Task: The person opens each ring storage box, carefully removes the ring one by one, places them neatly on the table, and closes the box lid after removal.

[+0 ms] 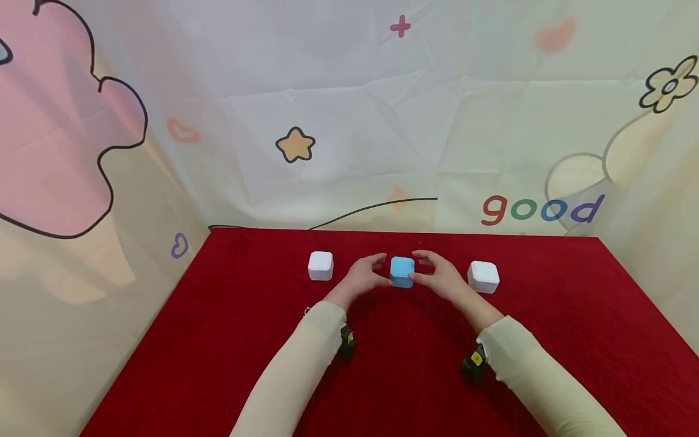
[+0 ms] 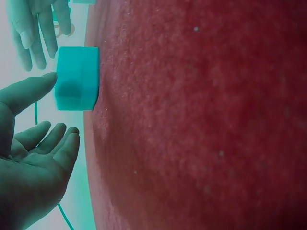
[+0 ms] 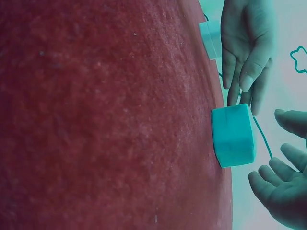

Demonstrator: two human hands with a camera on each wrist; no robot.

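Observation:
A light blue block [image 1: 401,272] with rounded edges sits on the red cloth between the two hands. My left hand [image 1: 364,278] is at its left side, fingers spread and slightly bent; in the left wrist view the thumb tip [image 2: 50,78] comes right to the block's edge. On the other side my right hand [image 1: 443,279] is held in the same loose way, its thumb overlapping the block's edge in the head view. The right wrist view shows a gap between that thumb [image 3: 290,120] and the block [image 3: 233,136]. Neither hand's fingers are closed round it.
One white block [image 1: 320,266] stands left of the left hand, and another white block [image 1: 483,277] is just beyond the right forearm. Red cloth [image 1: 229,340] covers the table. A printed curtain [image 1: 349,121] hangs along its back and sides.

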